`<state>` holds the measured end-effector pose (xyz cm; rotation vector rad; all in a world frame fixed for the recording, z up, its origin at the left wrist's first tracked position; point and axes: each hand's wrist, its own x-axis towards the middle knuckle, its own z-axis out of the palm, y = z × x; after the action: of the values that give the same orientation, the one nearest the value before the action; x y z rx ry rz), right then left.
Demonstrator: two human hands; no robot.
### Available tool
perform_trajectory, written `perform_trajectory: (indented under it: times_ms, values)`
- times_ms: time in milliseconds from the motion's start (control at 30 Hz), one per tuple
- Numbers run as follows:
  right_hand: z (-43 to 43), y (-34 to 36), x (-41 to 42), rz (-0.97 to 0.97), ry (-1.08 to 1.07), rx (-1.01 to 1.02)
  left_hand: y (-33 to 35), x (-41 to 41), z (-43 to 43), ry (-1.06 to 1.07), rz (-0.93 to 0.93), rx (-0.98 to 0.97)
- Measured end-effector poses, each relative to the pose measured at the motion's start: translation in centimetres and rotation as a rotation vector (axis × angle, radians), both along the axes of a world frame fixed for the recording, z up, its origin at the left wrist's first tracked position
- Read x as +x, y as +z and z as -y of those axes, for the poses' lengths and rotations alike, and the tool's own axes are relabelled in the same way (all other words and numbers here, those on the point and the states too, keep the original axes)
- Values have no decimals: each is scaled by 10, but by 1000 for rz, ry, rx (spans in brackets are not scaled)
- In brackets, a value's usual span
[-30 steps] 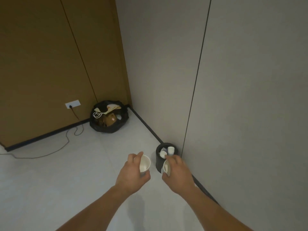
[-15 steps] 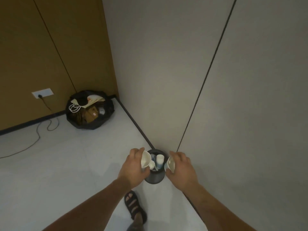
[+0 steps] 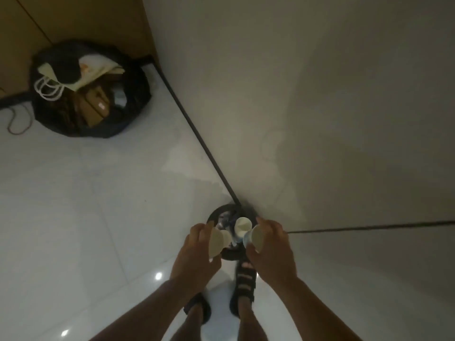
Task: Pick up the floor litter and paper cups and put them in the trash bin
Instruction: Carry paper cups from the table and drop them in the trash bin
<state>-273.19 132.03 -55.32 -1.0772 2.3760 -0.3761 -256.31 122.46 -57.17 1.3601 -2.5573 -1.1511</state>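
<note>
A glossy white tile floor [image 3: 73, 217] met a grey wall [image 3: 320, 94] along a dark baseboard [image 3: 197, 134], with an open black rubbish bag [image 3: 139, 99] in the corner below brown panelling [image 3: 86, 20]. A small dark trash bin [image 3: 213, 215] stood against the wall, just ahead of a person's sandals [image 3: 243, 289], with a discarded cup [image 3: 242, 223] inside. Both arms reached down over the bin. The left hand [image 3: 197, 252] gripped a paper cup [image 3: 216, 242] tipped sideways above the rim, and the right hand [image 3: 273, 247] gripped a second cup [image 3: 256, 236], also tipped.

Black plastic bag [image 3: 103, 132] holding cardboard, in a corner of brown wooden panelling [image 3: 73, 16]; thin cable [image 3: 9, 125] looped alongside.
</note>
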Motion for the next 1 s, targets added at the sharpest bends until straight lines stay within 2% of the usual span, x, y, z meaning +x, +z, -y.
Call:
perform_trajectory:
  times_ms: [233,433,600,733,833,1000]
  values:
    - [58,-187,-57,-14,58,53,-178,-40,1,57,-21,61]
    - [59,-291,-65,-42,191,132,-279,-65,-15,93,6,108]
    - [45,-331,-60,4,216,145,-312,-64,-23,82,80,22]
    - [30,-351,-51,-101,357,168,-331,-65,-20,-8,202,-46]
    - [23,-363,-45,-149,386,177,-349,-60,-13,-88,316,-68]
    - [19,-369,-44,-162,403,205,-360,-57,-11,-150,360,-62]
